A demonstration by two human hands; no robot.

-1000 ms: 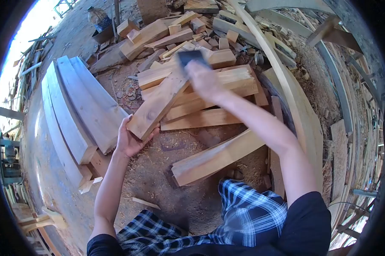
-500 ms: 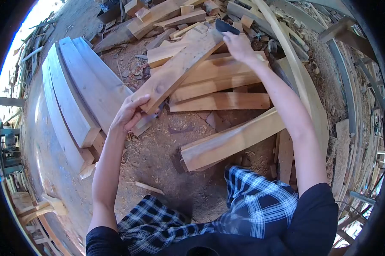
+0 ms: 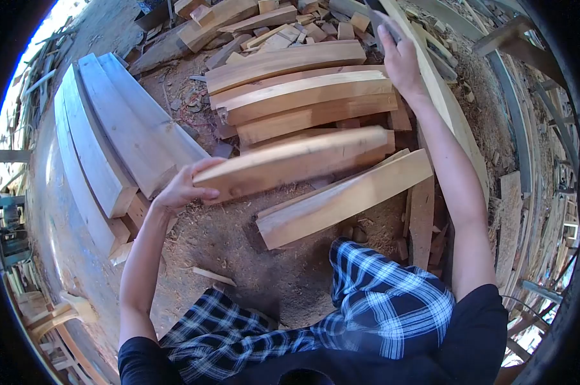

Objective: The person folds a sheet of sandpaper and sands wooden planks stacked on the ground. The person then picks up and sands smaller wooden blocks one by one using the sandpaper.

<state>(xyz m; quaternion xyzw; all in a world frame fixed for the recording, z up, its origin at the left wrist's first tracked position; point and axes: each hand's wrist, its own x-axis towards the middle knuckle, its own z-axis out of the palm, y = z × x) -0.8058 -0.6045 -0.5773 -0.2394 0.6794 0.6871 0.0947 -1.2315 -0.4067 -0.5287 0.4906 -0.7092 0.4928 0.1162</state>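
Observation:
My left hand grips the near-left end of a thick wooden block, fingers wrapped round it. The block lies roughly level in front of the stacked beams, its far end near the stack's right side. Up at the right, my right hand holds a dark flat blade tool with its fingers pressed round it, apart from the block. Nearer to me, another pale beam rests slanted on the dirt floor.
Long greyish planks lean together on the left. Wood offcuts are heaped at the far side. A long curved board runs down the right. A wooden mallet-like piece lies at lower left.
The wooden block has swung down and rightward in my left hand, now more level. My right hand with the dark tool has moved right and away from the block's end.

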